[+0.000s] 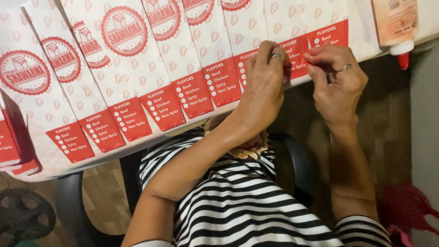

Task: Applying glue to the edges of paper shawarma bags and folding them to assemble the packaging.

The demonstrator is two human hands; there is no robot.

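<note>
Head view, looking down at the table edge. Row of white paper food bags (151,68) is laid flat and overlapped like shingles, each with a round red stamp up top and a red checklist panel at the bottom end, bottoms lined up along the table edge (137,147). Both hands work on the bag at the right end of the row (302,27). Left hand (264,84) is curled, fingertips pressing down on that bag's red panel (298,54) at its lower edge; ring on one finger. Right hand (336,82) is also curled, thumb and forefinger pinched together just beside the left fingertips at the same red panel; ring on it too. Can't tell if the pinch holds the paper edge or something small, fingers hide it. Hands nearly touch each other. A pale squeeze bottle with a red nozzle (397,27) lies on the table at far right, cap end at the edge. Striped black-and-white shirt (238,206) below, person seated on a dark chair (297,164).
</note>
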